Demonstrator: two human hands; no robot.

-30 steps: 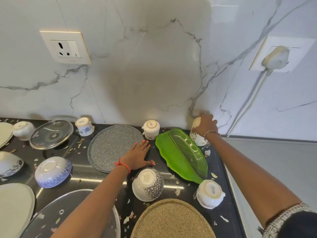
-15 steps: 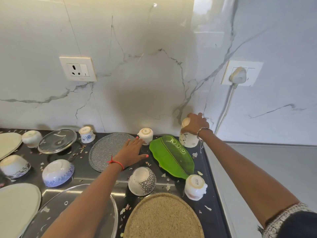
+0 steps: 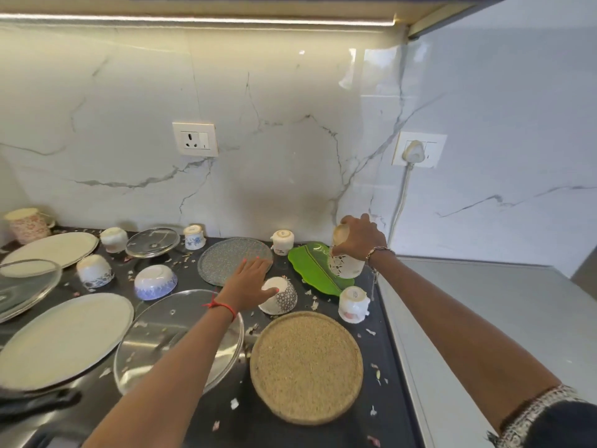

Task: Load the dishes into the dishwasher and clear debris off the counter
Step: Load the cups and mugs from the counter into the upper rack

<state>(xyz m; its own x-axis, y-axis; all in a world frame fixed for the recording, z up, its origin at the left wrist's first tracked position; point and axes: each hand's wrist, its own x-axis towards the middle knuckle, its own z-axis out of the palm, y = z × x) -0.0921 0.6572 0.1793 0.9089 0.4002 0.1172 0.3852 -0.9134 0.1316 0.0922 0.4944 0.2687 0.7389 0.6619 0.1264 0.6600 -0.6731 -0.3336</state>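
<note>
My right hand (image 3: pixel 358 238) grips an upturned white patterned cup (image 3: pixel 345 265) by its base and holds it lifted over the right end of the green leaf-shaped plate (image 3: pixel 310 263). My left hand (image 3: pixel 249 282) lies flat with straight fingers between the grey speckled round plate (image 3: pixel 226 258) and an overturned white bowl with a dark pattern (image 3: pixel 281 296), its thumb touching the bowl. Paper-like debris (image 3: pixel 234 403) is scattered over the black counter (image 3: pixel 290 434).
Upturned white cups (image 3: pixel 283 241) (image 3: pixel 353 303), a woven round mat (image 3: pixel 306 367), glass lids (image 3: pixel 171 337) (image 3: pixel 152 241), pale plates (image 3: pixel 64 339) (image 3: pixel 48 248), a blue-patterned bowl (image 3: pixel 155 281) and more cups (image 3: pixel 94 270) crowd the counter. A grey appliance top (image 3: pixel 484 318) adjoins on the right.
My right hand has lifted the patterned cup off the counter and brought it over the green plate. My left hand slid back toward the patterned bowl. The camera view rose.
</note>
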